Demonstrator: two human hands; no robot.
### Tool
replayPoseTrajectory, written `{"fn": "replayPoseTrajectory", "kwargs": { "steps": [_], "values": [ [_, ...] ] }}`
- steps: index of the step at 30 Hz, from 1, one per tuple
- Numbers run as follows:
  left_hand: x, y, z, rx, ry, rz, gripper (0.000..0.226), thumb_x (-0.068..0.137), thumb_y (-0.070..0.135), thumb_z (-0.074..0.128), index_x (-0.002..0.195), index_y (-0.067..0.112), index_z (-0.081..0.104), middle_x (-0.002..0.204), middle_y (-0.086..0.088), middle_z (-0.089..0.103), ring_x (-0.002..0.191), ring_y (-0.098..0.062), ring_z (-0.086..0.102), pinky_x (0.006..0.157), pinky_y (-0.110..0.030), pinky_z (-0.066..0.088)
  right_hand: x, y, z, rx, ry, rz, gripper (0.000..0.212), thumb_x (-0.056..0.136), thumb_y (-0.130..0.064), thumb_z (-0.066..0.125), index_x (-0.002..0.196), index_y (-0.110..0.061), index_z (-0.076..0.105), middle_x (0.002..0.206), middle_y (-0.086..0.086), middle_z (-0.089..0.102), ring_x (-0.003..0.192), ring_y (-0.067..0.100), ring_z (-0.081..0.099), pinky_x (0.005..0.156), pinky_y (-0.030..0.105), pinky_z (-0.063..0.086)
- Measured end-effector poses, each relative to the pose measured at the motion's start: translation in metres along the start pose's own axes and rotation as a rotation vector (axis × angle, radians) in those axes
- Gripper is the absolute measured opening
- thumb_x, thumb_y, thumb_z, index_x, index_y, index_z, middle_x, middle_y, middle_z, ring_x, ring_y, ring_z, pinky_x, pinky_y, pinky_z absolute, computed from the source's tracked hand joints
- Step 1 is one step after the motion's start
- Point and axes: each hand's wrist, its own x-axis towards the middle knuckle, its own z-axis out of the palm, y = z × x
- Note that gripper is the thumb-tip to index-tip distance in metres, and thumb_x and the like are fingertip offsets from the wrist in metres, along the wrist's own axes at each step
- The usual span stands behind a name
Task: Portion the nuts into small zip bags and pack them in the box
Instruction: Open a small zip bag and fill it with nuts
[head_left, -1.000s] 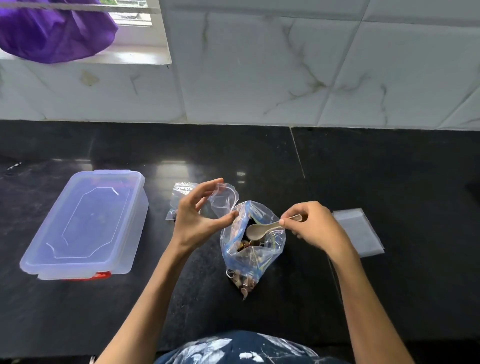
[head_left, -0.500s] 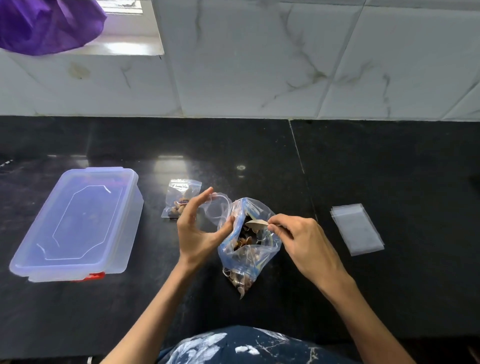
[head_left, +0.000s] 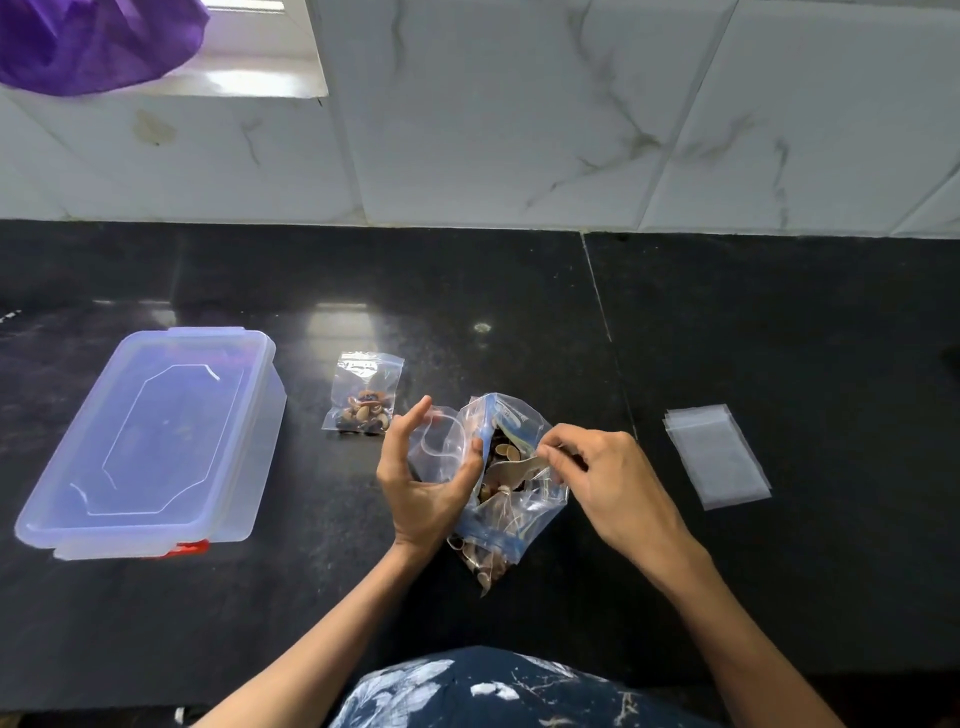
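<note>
Nuts (head_left: 501, 457) are sitting inside the large zip bag (head_left: 511, 512), which is standing on the black counter (head_left: 779, 338) between the two hands. The left hand (head_left: 423, 480) is curling its thumb and fingers around a small empty zip bag (head_left: 439, 452), holding its mouth open against the large bag's left edge. The right hand (head_left: 605, 480) is pinching the handle of a pale spoon (head_left: 511, 473), whose bowl is dipping among the nuts. Beyond the left hand a filled small bag (head_left: 363, 395) is lying flat, and farther left the lidded plastic box (head_left: 150, 447) is resting. Right of the right hand a stack of empty bags (head_left: 719, 454) is lying.
</note>
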Motion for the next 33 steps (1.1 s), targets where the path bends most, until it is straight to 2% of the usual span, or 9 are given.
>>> {"fn": "replayPoseTrajectory", "kwargs": {
  "steps": [4,7,9,13,19,23,26,28,33],
  "values": [
    [-0.003,-0.003,0.001,0.003,0.014,-0.023,0.057,0.073,0.027,0.075,0.12,0.005,0.052,0.109,0.014,0.061,0.1,-0.01,0.062,0.091,-0.026,0.048,0.002,-0.004,0.001,-0.022,-0.116,0.007,0.016,0.097,-0.029,0.05,0.102,-0.023,0.064,0.083,-0.013,0.06,0.075,0.0,0.058,0.064,0.016,0.046],
    [-0.005,-0.006,0.004,0.009,0.018,-0.034,0.058,0.072,0.029,0.075,0.12,0.004,0.053,0.107,-0.002,0.062,0.1,-0.02,0.062,0.092,-0.03,0.049,0.008,-0.003,-0.004,0.001,-0.187,0.093,0.015,0.097,-0.03,0.05,0.098,-0.025,0.064,0.08,-0.011,0.061,0.075,0.002,0.059,0.066,0.018,0.048],
    [-0.006,-0.007,0.005,0.013,0.027,-0.044,0.059,0.072,0.03,0.076,0.12,0.005,0.053,0.108,-0.001,0.061,0.101,-0.022,0.062,0.092,-0.03,0.048,0.013,0.001,-0.003,0.038,-0.217,0.166,0.016,0.097,-0.03,0.051,0.095,-0.025,0.066,0.077,-0.008,0.062,0.074,0.004,0.06,0.069,0.022,0.049],
    [-0.006,-0.007,0.006,0.003,0.047,-0.052,0.059,0.072,0.03,0.075,0.12,0.005,0.053,0.111,0.005,0.059,0.103,-0.012,0.06,0.093,-0.022,0.045,0.021,0.011,0.008,0.176,-0.293,0.282,0.017,0.095,-0.028,0.052,0.086,-0.027,0.066,0.069,-0.006,0.062,0.064,0.003,0.057,0.068,0.029,0.05],
    [-0.006,-0.01,0.007,-0.002,0.047,-0.059,0.059,0.071,0.031,0.076,0.119,0.005,0.053,0.11,0.008,0.059,0.101,-0.017,0.061,0.093,-0.024,0.046,0.021,0.017,0.015,0.318,-0.346,0.405,0.016,0.096,-0.025,0.053,0.087,-0.023,0.066,0.064,-0.008,0.058,0.053,0.001,0.05,0.051,0.017,0.037],
    [-0.001,-0.004,0.007,-0.028,0.064,-0.062,0.06,0.07,0.031,0.077,0.118,0.005,0.053,0.112,0.024,0.058,0.103,-0.009,0.059,0.094,-0.019,0.044,0.021,0.02,0.011,0.445,-0.356,0.468,0.016,0.096,-0.021,0.053,0.087,-0.018,0.067,0.062,-0.007,0.055,0.048,0.001,0.047,0.046,0.015,0.037],
    [0.005,0.002,0.005,-0.035,0.076,-0.059,0.062,0.068,0.031,0.078,0.118,0.007,0.052,0.113,0.028,0.057,0.106,-0.005,0.057,0.095,-0.018,0.043,0.021,0.023,0.003,0.486,-0.345,0.476,0.016,0.096,-0.02,0.053,0.09,-0.015,0.067,0.06,-0.006,0.054,0.048,0.001,0.046,0.045,0.014,0.037],
    [0.008,0.004,0.003,-0.037,0.073,-0.052,0.064,0.067,0.034,0.08,0.118,0.008,0.052,0.113,0.026,0.056,0.106,-0.01,0.058,0.096,-0.022,0.045,0.022,0.024,-0.002,0.49,-0.33,0.478,0.016,0.096,-0.019,0.053,0.089,-0.016,0.067,0.06,-0.006,0.054,0.048,0.001,0.045,0.045,0.014,0.037],
    [0.013,0.011,0.002,-0.027,0.053,-0.06,0.064,0.064,0.034,0.081,0.117,0.009,0.053,0.111,0.006,0.059,0.104,-0.017,0.06,0.095,-0.024,0.046,0.024,0.029,-0.013,0.501,-0.274,0.468,0.018,0.096,-0.018,0.053,0.085,-0.017,0.068,0.058,-0.006,0.053,0.047,0.002,0.045,0.045,0.015,0.036]
  ]
}}
